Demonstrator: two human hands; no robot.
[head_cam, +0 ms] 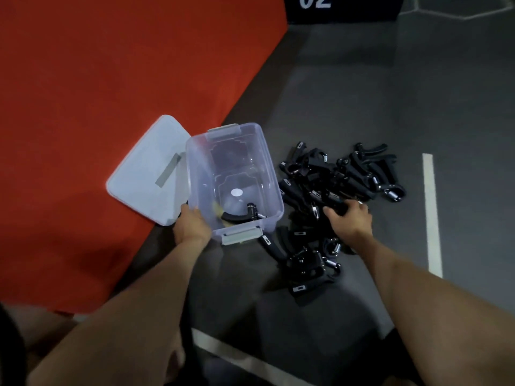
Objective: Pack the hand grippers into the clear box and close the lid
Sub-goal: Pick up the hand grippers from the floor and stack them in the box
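The clear box [267,168] stands open on the dark floor, with one black hand gripper [245,214] lying in its near end. Its pale lid [145,174] lies flat to the left, partly on the red mat. My left hand [192,225] grips the box's near left corner. A pile of several black hand grippers [342,174] is spread to the right of the box, and more hand grippers [303,260] lie nearer to me. My right hand [351,215] reaches into the pile, fingers curled round a black gripper there.
A red mat [97,79] covers the floor at the left, its edge running diagonally behind the box. White floor lines [432,213] run at the right and near my legs. A black sign with "02" [342,6] stands at the top.
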